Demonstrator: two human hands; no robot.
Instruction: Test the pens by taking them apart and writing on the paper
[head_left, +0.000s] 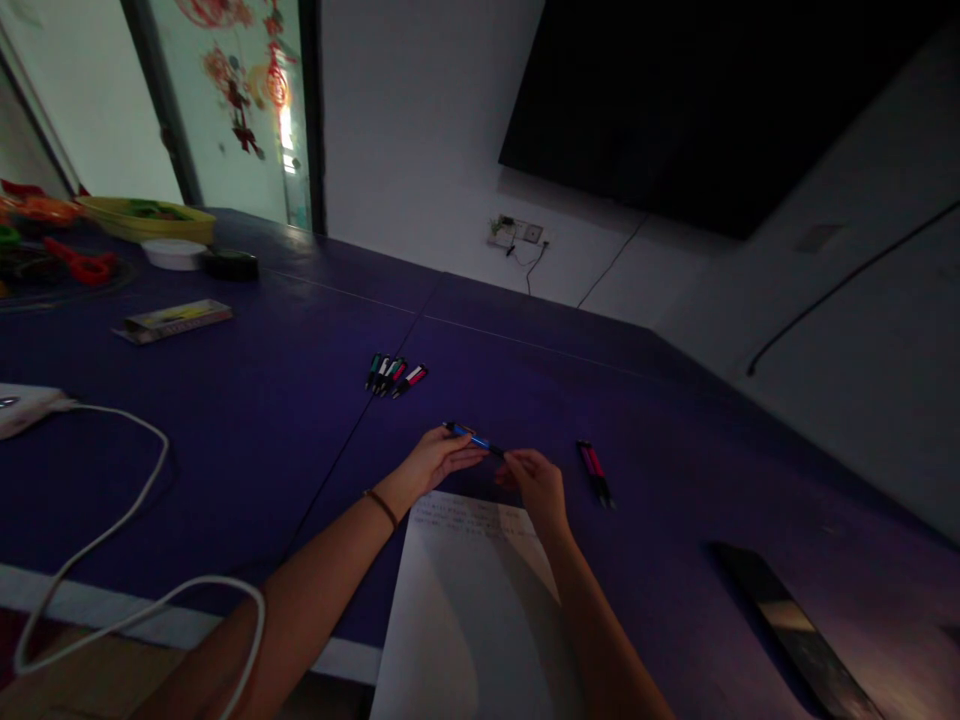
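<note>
A blue and black pen (480, 441) lies crosswise between my two hands, above the far edge of a sheet of paper (480, 600). My left hand (442, 456) grips its blue barrel between thumb and fingers. At the black end of the pen, the fingertips of my right hand (534, 480) are pinched. Lines of writing run along the top of the sheet; the rest of its visible surface looks blank. Beyond my hands is a bunch of several pens (388, 373) in green, white and red. To the right lie pink and black pens (595, 473), side by side.
A dark phone (795, 625) rests at the right on the purple table (285, 340). At the left are a white cable (150, 470), a white power strip (28, 408), a small open box (178, 320) and a yellow basket (142, 218). A wall-mounted screen (675, 100) hangs beyond.
</note>
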